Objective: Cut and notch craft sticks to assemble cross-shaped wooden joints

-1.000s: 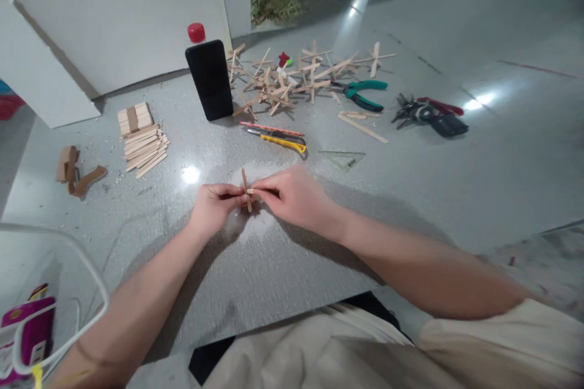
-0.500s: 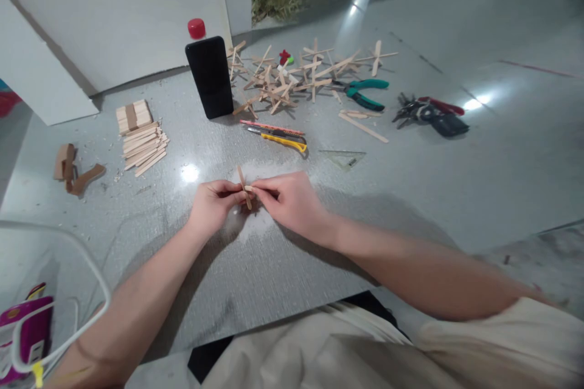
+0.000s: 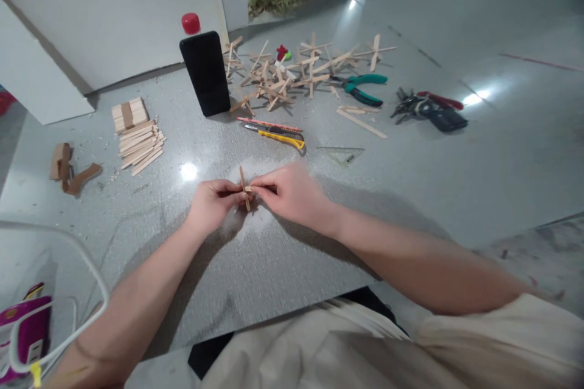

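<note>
Between my two hands is a small cross of wooden craft sticks (image 3: 243,177), one stick pointing away from me and another running across it. My left hand (image 3: 214,203) pinches the cross from the left with thumb and fingertips. From the right, my right hand (image 3: 292,194) grips the end of the crosswise stick, its fingers pressed together. Pale dust lies on the grey table (image 3: 255,267) beneath them. Just beyond the hands are a yellow utility knife (image 3: 280,138), a pencil (image 3: 269,124) and a clear set square (image 3: 341,156).
Crossed craft sticks (image 3: 274,85) lie heaped at the back, beside a black phone (image 3: 206,76) standing upright and teal pliers (image 3: 365,88). Keys (image 3: 429,110) lie to the right. Loose craft sticks (image 3: 141,146) and a brown paper strip (image 3: 68,170) are at left. A white cable (image 3: 98,279) loops near my left forearm.
Both hands keep hold of the stick cross, which has turned very slightly. The whole view has shifted a little; the other things stay in their places.
</note>
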Action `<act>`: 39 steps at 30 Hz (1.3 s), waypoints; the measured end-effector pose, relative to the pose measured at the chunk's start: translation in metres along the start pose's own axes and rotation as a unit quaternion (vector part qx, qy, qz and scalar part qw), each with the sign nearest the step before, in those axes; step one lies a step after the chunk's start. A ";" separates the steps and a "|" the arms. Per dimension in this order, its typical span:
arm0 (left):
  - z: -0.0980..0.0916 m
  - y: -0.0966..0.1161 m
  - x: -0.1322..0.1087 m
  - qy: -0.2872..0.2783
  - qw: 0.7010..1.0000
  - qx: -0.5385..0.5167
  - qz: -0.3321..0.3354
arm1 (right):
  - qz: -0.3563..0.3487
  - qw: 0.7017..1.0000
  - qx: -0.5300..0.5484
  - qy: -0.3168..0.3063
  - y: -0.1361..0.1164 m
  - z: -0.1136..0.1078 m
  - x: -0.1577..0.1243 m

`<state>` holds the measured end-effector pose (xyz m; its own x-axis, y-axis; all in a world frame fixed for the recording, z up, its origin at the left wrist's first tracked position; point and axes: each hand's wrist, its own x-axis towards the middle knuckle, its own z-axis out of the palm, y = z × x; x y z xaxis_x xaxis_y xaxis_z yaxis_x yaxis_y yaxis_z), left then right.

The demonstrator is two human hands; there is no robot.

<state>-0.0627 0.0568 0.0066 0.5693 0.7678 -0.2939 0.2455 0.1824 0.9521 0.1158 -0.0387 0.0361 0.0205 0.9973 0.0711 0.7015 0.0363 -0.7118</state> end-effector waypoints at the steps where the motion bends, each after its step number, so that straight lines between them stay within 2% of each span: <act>1: 0.000 -0.001 0.000 0.002 1.000 -0.003 0.002 | 0.002 1.000 0.010 0.012 0.001 0.004 -0.001; 7: -0.002 -0.005 0.001 0.010 1.000 -0.015 0.015 | 0.008 0.996 0.048 0.074 0.006 0.021 -0.008; 9: -0.002 -0.006 0.002 0.008 1.000 -0.014 0.013 | 0.003 0.997 0.047 0.063 0.006 0.019 -0.007; 14: -0.002 -0.005 0.001 -0.008 1.000 -0.008 0.005 | -0.003 0.999 0.028 -0.015 0.006 0.006 0.001; 19: -0.003 -0.004 0.001 -0.009 1.000 -0.018 0.014 | -0.019 0.998 0.052 0.001 0.008 0.002 0.004; 27: -0.003 -0.002 -0.001 -0.004 0.999 -0.031 0.030 | -0.130 0.990 0.060 -0.007 0.019 -0.007 0.002; 34: -0.002 0.001 -0.003 0.006 0.999 0.002 0.053 | -0.133 0.989 0.058 0.000 0.024 -0.006 0.002; 39: -0.003 0.001 -0.005 0.031 0.993 0.064 0.095 | -0.134 0.990 0.043 0.004 0.024 -0.006 0.002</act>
<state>-0.0676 0.0545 0.0096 0.5658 0.8183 -0.1013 0.2389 -0.0451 0.9700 0.1368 -0.0366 0.0230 -0.1519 0.9507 0.2703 0.6196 0.3046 -0.7234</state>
